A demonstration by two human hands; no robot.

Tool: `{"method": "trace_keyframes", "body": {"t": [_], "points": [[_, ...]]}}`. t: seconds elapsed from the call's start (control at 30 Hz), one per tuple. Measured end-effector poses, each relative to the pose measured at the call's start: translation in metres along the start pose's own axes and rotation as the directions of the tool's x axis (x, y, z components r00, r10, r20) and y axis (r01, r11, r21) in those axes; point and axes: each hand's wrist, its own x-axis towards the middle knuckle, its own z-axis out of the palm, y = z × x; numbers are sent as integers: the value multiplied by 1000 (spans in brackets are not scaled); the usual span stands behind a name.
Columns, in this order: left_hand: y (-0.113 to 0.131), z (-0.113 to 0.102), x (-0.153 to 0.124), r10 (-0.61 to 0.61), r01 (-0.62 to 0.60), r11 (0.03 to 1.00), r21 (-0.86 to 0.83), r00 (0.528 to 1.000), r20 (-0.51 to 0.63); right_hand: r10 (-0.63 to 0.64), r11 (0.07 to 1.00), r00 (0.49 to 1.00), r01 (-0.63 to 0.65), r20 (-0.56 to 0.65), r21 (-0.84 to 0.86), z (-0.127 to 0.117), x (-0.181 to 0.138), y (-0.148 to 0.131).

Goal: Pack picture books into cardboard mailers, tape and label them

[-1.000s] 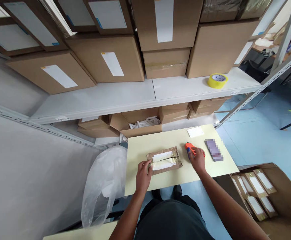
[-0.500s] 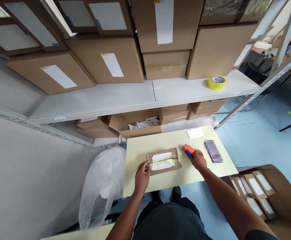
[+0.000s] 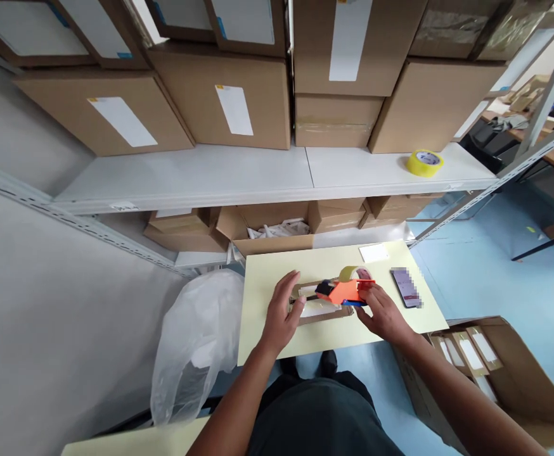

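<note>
My right hand [image 3: 382, 311] grips an orange and blue tape dispenser [image 3: 345, 292] with a roll of tape on it. The dispenser is held over a small flat cardboard package [image 3: 322, 316] with white labels, hiding much of its top. At the package's left end is my left hand [image 3: 281, 313], thumb and fingers apart. Whether its fingertips touch the cardboard I cannot tell. Both hands are above a pale yellow table [image 3: 264, 339].
A phone [image 3: 404, 287] and a white card [image 3: 373, 253] lie on the table's right part. Behind stands a shelf [image 3: 210, 174] with cartons and a yellow tape roll [image 3: 424, 163]. A clear plastic bag [image 3: 196, 342] hangs left; an open carton [image 3: 538, 380] of packages stands right.
My right hand has lifted the tape dispenser and brought it left over the package. My left hand has loosened from the package's left edge, its fingers now spread. The camera view has shifted slightly.
</note>
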Motion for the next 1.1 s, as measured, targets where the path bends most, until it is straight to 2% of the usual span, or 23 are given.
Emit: {"method": "trace_keyframes", "body": {"t": [0.13, 0.2, 0.27, 0.37, 0.53, 0.67, 0.73, 0.83, 0.87, 0.97, 1.1], "points": [[20, -25, 11, 42, -6, 988, -152, 972, 233, -101, 995, 989, 99, 109, 28, -6, 6, -31], [19, -32, 8, 13, 41, 982, -182, 958, 286, -103, 994, 983, 98, 155, 38, -7, 8, -44], [15, -34, 0, -41, 97, 973, -208, 964, 261, -96, 995, 975, 86, 200, 57, -9, 9, -55], [11, -29, -17, -142, 178, 943, -280, 979, 146, -66, 993, 957, 36, 283, 110, -8, 9, -66], [13, -15, -43, -317, 314, 887, -340, 947, 47, 21, 970, 896, -127, 444, 209, -5, 12, -73], [13, -2, -55, -492, 425, 800, -423, 869, -57, 63, 950, 790, -234, 610, 205, -20, 35, -67], [9, 3, -56, -582, 434, 733, -524, 799, -150, 64, 964, 743, -218, 666, 151, -34, 54, -57], [-3, 5, -50, -680, 368, 648, -667, 674, -289, 60, 988, 698, -143, 714, 56, -53, 84, -36], [-7, 6, -46, -695, 355, 630, -691, 654, -298, 62, 992, 682, -121, 729, 29, -56, 94, -28], [-22, 12, -33, -720, 379, 593, -710, 644, -257, 79, 993, 623, -113, 779, -11, -54, 116, -5], [-43, 29, -20, -781, 447, 541, -712, 581, -229, 133, 983, 561, -177, 817, -39, -31, 131, 15]]}}
